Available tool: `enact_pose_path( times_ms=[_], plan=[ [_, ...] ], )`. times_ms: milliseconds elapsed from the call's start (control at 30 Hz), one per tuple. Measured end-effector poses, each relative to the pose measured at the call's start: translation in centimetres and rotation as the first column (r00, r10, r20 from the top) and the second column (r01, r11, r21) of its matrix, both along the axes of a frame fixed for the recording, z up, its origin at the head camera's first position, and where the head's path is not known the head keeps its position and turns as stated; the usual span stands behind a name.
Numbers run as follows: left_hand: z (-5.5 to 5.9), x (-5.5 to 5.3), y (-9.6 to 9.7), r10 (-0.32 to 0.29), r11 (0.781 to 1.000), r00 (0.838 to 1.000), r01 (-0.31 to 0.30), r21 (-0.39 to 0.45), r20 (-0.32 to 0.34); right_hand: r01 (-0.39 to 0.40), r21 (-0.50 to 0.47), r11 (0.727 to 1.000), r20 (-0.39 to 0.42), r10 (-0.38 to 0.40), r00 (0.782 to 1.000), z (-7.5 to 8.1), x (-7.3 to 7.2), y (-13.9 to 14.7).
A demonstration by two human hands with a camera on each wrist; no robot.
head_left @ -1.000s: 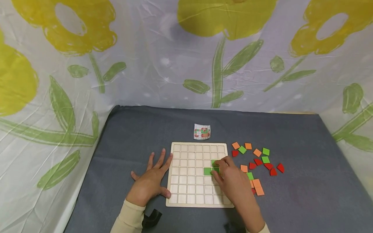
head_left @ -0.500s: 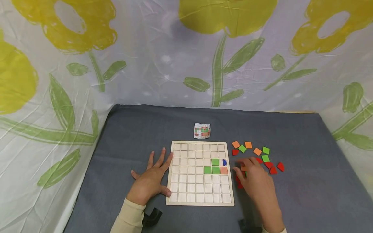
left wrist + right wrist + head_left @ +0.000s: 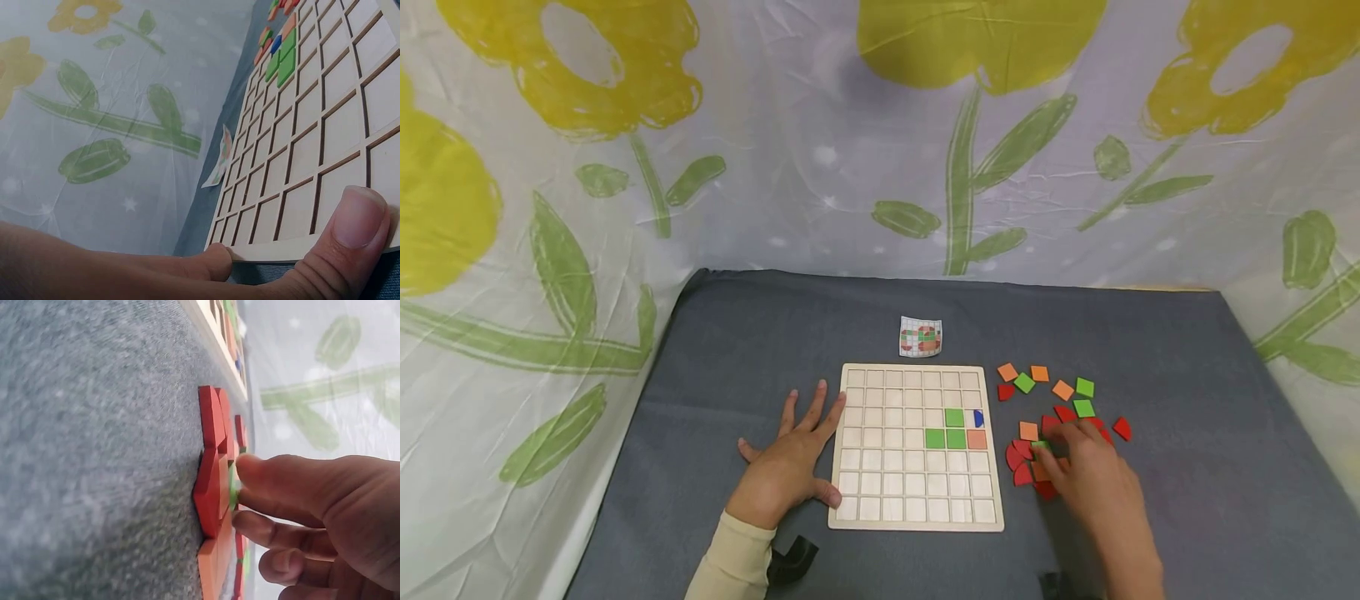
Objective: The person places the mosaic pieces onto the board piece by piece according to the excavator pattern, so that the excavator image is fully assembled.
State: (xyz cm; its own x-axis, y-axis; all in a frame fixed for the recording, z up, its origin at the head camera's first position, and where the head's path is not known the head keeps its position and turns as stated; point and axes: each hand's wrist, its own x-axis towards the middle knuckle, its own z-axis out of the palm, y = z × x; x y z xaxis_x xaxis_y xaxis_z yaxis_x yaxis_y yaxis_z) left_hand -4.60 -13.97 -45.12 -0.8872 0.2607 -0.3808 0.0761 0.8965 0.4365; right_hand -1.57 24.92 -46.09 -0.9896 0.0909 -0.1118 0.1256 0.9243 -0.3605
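A pale wooden grid board (image 3: pixel 892 462) lies on the dark cloth. My left hand (image 3: pixel 793 471) rests at its left edge with fingers spread; in the left wrist view the thumb (image 3: pixel 359 219) lies on the frame. Toward the board's right side sit green square tiles (image 3: pixel 955 437), an orange square tile (image 3: pixel 976 439) and a small blue piece (image 3: pixel 978 418). My right hand (image 3: pixel 1101 479) is over the loose pile right of the board. Its thumb and loosely bent fingers are right by a green tile (image 3: pixel 233 486), among red pieces (image 3: pixel 209 494) and orange tiles.
Behind the board lies a small printed card (image 3: pixel 921 337) with a coloured grid pattern. More loose orange (image 3: pixel 1063 390), green (image 3: pixel 1084 387) and red pieces (image 3: pixel 1122 429) are scattered at the right. A flower-printed curtain (image 3: pixel 805 167) surrounds the table.
My right hand has left the board, uncovering the orange tile and blue piece there, and moved right over the loose pieces. The left hand keeps its place.
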Motion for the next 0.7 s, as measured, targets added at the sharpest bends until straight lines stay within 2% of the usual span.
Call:
enact_pose_path(
  times_ms=[100,333,700],
  plan=[
    [0.0,0.02,-0.01,0.005,1.0,1.0,-0.005,0.001,-0.004,-0.003,-0.002,1.0,0.026,0.003,1.0,-0.05,0.08,0.15],
    [-0.13,0.05,-0.17,0.003,1.0,1.0,-0.003,-0.002,0.006,-0.027,0.005,1.0,0.01,0.027,1.0,-0.11,0.21,0.33],
    [-0.47,0.11,-0.1,0.006,1.0,1.0,-0.006,0.007,0.001,-0.009,0.007,1.0,0.003,0.009,1.0,-0.21,0.32,0.17]
  ],
)
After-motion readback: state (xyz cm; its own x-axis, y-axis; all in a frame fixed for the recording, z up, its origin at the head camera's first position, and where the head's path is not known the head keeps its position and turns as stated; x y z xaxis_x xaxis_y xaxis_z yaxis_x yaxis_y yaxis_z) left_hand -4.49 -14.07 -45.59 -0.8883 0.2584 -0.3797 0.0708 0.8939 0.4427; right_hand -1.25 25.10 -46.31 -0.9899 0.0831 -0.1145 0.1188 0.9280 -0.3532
